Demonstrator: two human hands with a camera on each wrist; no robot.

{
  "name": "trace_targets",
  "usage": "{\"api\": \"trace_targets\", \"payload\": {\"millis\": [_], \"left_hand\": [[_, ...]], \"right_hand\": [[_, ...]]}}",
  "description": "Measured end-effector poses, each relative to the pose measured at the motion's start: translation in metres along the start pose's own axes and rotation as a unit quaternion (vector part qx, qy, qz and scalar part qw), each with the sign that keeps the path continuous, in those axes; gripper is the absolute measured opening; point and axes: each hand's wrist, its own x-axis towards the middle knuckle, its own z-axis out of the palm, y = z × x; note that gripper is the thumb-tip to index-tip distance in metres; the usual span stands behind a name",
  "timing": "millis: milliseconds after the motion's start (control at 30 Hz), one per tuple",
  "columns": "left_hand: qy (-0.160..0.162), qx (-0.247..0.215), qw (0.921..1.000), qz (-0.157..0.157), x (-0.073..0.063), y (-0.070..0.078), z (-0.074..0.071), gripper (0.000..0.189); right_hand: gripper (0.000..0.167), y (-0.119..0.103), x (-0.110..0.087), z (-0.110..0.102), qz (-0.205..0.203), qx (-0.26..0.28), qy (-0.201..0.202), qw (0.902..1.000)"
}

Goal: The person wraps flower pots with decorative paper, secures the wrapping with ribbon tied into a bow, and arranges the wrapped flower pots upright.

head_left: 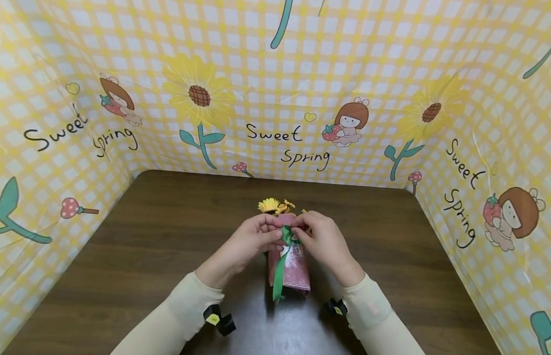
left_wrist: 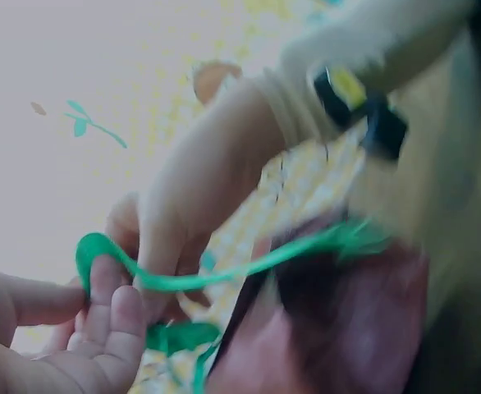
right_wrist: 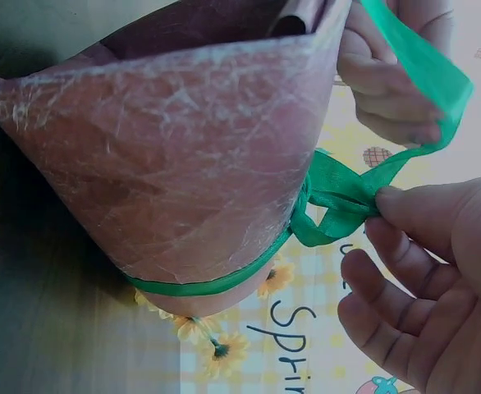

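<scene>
A small bouquet lies on the brown table, wrapped in pink paper with yellow sunflowers pointing away from me. A green ribbon is tied around the wrap, one tail trailing toward me. My left hand and right hand meet at the knot. In the right wrist view, my right hand pinches the ribbon knot beside the pink paper, while my left hand holds a ribbon strand. In the left wrist view, the ribbon loops over my left hand's fingers.
Yellow checked "Sweet Spring" sheets wall the table at the back and both sides. Both forearms wear cream sleeves with black wrist straps. Bare brown tabletop lies left and right of the bouquet.
</scene>
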Motion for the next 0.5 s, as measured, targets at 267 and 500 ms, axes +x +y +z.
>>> {"api": "trace_targets", "payload": {"millis": [267, 500], "left_hand": [[-0.058, 0.047, 0.9960, -0.050, 0.002, -0.013, 0.011, 0.021], [-0.005, 0.266, 0.9636, 0.021, -0.001, -0.014, 0.016, 0.014]], "right_hand": [[0.006, 0.003, -0.002, -0.001, 0.012, 0.015, -0.003, 0.9998], [0.007, 0.005, 0.000, 0.000, 0.003, 0.035, -0.002, 0.9994]]}}
